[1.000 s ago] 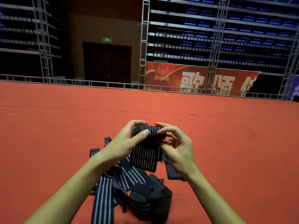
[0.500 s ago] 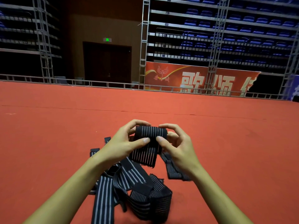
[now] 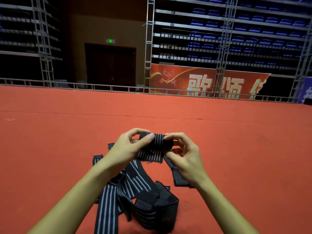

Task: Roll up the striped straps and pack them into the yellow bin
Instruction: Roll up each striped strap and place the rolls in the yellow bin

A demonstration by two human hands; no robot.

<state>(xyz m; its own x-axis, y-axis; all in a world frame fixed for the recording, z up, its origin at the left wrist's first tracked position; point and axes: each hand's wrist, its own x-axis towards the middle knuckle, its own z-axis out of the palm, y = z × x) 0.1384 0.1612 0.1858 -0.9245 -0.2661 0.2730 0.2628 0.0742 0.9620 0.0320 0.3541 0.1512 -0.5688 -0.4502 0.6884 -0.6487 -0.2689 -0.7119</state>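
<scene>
A black strap with thin white stripes [image 3: 155, 146] is held above the red floor, its upper part wound into a roll and a short flat tail hanging below. My left hand [image 3: 130, 147] pinches the roll's left end between thumb and fingers. My right hand [image 3: 182, 152] pinches the right end with curled fingers. Beneath my wrists lies a heap of loose striped straps [image 3: 135, 196], tangled and partly folded. One more strap [image 3: 177, 174] trails under my right wrist. No yellow bin is in view.
Red carpet [image 3: 236, 149] stretches all around the heap. A low metal rail [image 3: 118, 88] borders its far edge, with a red banner [image 3: 211, 81], scaffolding and blue seating behind.
The roll has grown thicker and the hanging tail has become shorter. Both hands stayed at the roll's ends, their fingers shifting as they turned it.
</scene>
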